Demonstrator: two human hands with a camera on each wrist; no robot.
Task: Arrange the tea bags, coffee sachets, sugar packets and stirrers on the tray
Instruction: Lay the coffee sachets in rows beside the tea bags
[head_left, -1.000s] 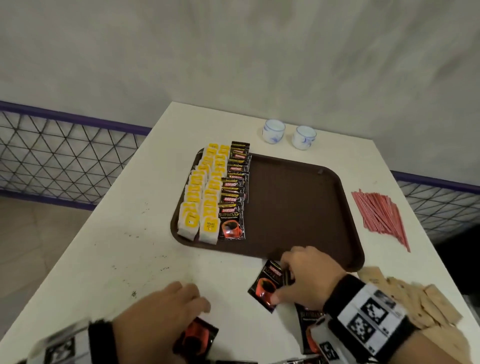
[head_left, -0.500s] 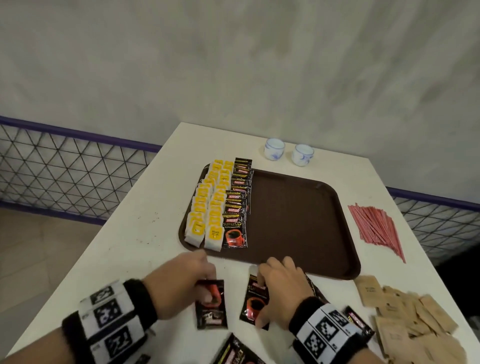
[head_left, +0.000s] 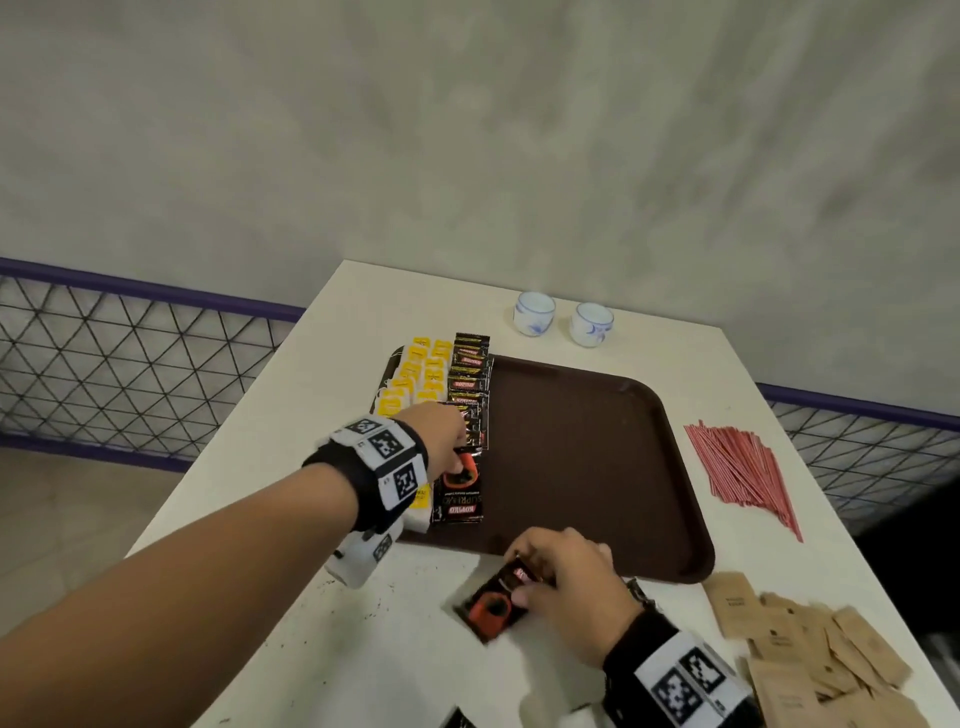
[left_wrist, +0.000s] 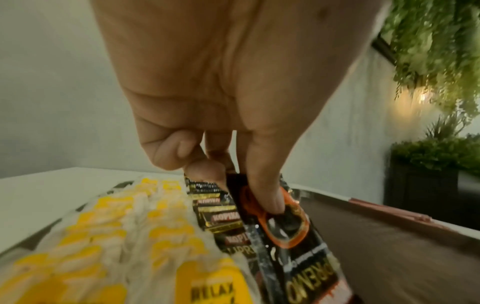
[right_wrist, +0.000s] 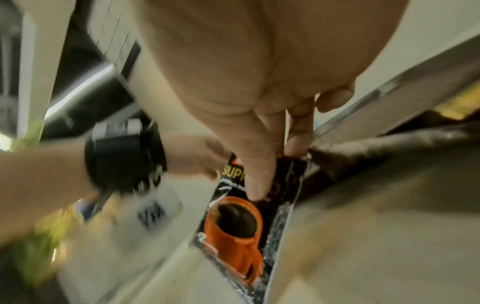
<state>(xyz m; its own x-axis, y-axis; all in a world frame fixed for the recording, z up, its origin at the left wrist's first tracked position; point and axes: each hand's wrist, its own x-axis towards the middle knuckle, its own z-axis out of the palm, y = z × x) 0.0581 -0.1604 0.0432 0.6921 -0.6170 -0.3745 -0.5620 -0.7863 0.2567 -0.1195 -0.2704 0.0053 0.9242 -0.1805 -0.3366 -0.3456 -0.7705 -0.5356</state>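
Observation:
On the brown tray (head_left: 582, 457), yellow tea bags (head_left: 421, 369) fill two rows at the left, with a row of black coffee sachets (head_left: 470, 374) beside them. My left hand (head_left: 456, 453) reaches over that row. Its thumb and fingers (left_wrist: 262, 197) pinch a coffee sachet (left_wrist: 285, 226) that lies at the row's near end (head_left: 460, 496). My right hand (head_left: 524, 584) pinches another coffee sachet (head_left: 491, 608) on the table just before the tray's front edge; the right wrist view shows its orange cup print (right_wrist: 233, 224). Red stirrers (head_left: 737, 467) and brown sugar packets (head_left: 810, 654) lie on the table at the right.
Two small white cups (head_left: 534, 313) (head_left: 591, 323) stand behind the tray. Another black sachet (head_left: 460, 719) peeks in at the bottom edge. A wire fence (head_left: 130, 364) runs beside the white table (head_left: 311, 649). The tray's middle and right show bare brown surface.
My left hand has carried its sachet from the table onto the tray, to the near end of the coffee row. The right hand has stayed by the tray's front edge with its sachet.

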